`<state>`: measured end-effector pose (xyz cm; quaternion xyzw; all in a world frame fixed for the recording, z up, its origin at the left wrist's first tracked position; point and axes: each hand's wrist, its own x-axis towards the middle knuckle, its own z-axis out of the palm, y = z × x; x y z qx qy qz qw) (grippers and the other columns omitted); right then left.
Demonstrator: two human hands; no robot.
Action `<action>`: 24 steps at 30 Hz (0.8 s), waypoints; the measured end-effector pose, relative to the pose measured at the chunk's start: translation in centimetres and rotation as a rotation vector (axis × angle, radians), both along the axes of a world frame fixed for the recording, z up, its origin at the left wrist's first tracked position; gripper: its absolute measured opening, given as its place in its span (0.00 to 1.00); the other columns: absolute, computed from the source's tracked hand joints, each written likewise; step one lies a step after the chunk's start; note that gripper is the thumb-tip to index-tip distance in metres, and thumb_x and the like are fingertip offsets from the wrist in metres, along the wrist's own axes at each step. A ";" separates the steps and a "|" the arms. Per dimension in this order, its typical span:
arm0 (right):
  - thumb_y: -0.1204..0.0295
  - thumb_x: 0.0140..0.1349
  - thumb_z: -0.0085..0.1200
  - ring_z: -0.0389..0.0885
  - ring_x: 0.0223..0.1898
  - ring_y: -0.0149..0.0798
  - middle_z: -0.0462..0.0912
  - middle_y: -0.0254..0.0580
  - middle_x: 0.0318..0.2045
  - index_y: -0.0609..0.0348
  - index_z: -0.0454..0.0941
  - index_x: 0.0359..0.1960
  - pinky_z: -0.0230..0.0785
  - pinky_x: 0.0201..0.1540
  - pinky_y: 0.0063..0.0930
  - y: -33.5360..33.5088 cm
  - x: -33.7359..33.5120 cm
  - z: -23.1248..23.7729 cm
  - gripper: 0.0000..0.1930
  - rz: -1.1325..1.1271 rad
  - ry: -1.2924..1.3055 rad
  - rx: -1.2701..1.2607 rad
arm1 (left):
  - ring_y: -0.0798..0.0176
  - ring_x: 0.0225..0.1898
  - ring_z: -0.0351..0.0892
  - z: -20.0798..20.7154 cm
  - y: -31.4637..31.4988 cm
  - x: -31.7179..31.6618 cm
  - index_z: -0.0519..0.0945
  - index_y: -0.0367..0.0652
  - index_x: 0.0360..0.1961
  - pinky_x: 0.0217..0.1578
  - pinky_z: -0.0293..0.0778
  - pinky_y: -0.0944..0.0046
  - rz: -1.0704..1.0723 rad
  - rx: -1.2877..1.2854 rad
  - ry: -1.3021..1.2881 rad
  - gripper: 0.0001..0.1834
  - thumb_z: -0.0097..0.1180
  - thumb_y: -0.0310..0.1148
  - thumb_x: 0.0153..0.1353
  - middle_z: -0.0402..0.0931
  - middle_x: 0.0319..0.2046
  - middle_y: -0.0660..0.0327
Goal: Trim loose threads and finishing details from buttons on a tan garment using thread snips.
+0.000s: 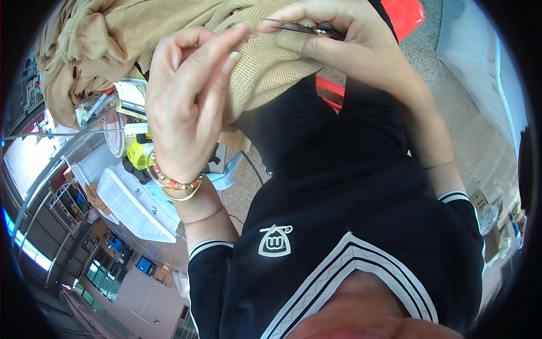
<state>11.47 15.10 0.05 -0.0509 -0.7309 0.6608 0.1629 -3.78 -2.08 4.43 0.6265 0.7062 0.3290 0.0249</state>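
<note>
My left hand (186, 107) is raised in front of my chest and pinches the edge of a tan knitted fabric (265, 76) between thumb and forefinger. It wears gold and red bracelets (175, 183) at the wrist. My right hand (350, 45) is close beside it at the top and grips small metal thread snips (305, 26) against the same fabric edge. One of its fingers carries a tan bandage (291, 40). The fabric hangs down over my black top (339, 186).
More of the tan knit lies bunched in a pile (96, 39) at the upper left. Below it are a white tray (132, 203), a yellow object (138, 153) and clutter on a work surface. A red object (403, 14) shows at the top right, above a grey floor (474, 130).
</note>
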 end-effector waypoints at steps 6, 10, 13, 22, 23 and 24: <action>0.83 0.57 0.53 0.80 0.40 0.29 0.85 0.43 0.39 0.66 0.80 0.49 0.70 0.46 0.23 -0.3 0.4 -0.5 0.17 -0.003 0.048 -0.076 | 0.64 0.33 0.74 0.7 0.8 -0.7 0.85 0.44 0.46 0.34 0.70 0.68 -0.032 -0.145 -0.071 0.14 0.63 0.25 0.57 0.76 0.33 0.58; 0.83 0.56 0.54 0.80 0.39 0.29 0.85 0.43 0.38 0.67 0.80 0.49 0.71 0.44 0.22 -0.1 -0.1 -1.5 0.17 0.026 0.017 -0.057 | 0.64 0.33 0.73 1.4 1.1 -1.5 0.85 0.44 0.46 0.35 0.70 0.69 -0.048 -0.227 -0.152 0.13 0.62 0.27 0.59 0.75 0.33 0.58; 0.84 0.56 0.56 0.80 0.37 0.28 0.85 0.42 0.37 0.67 0.80 0.49 0.71 0.43 0.20 -0.1 -1.0 -3.5 0.17 0.111 0.612 0.065 | 0.64 0.33 0.73 1.7 1.8 -2.2 0.85 0.44 0.47 0.36 0.70 0.68 -0.141 -0.275 -0.162 0.13 0.60 0.28 0.61 0.74 0.31 0.59; 0.81 0.58 0.62 0.84 0.41 0.26 0.87 0.38 0.38 0.64 0.84 0.45 0.76 0.45 0.18 -1.1 -0.2 -2.0 0.12 -0.060 0.062 0.130 | 0.69 0.39 0.73 3.4 2.4 -3.2 0.84 0.38 0.47 0.42 0.67 0.72 -0.211 -0.550 -0.199 0.12 0.57 0.24 0.62 0.75 0.36 0.62; 0.80 0.59 0.62 0.83 0.41 0.26 0.87 0.38 0.38 0.64 0.84 0.44 0.76 0.45 0.18 -1.0 -0.1 -2.2 0.12 -0.074 0.066 0.140 | 0.69 0.38 0.74 3.0 2.5 -3.4 0.85 0.37 0.45 0.42 0.68 0.73 -0.210 -0.515 -0.220 0.11 0.58 0.24 0.61 0.76 0.35 0.62; 0.80 0.59 0.62 0.83 0.41 0.25 0.87 0.38 0.38 0.64 0.84 0.44 0.75 0.45 0.18 -1.0 -0.1 -2.3 0.11 -0.087 0.071 0.150 | 0.69 0.38 0.75 2.5 2.6 -3.5 0.85 0.37 0.43 0.41 0.68 0.73 -0.208 -0.481 -0.241 0.10 0.59 0.24 0.61 0.77 0.35 0.61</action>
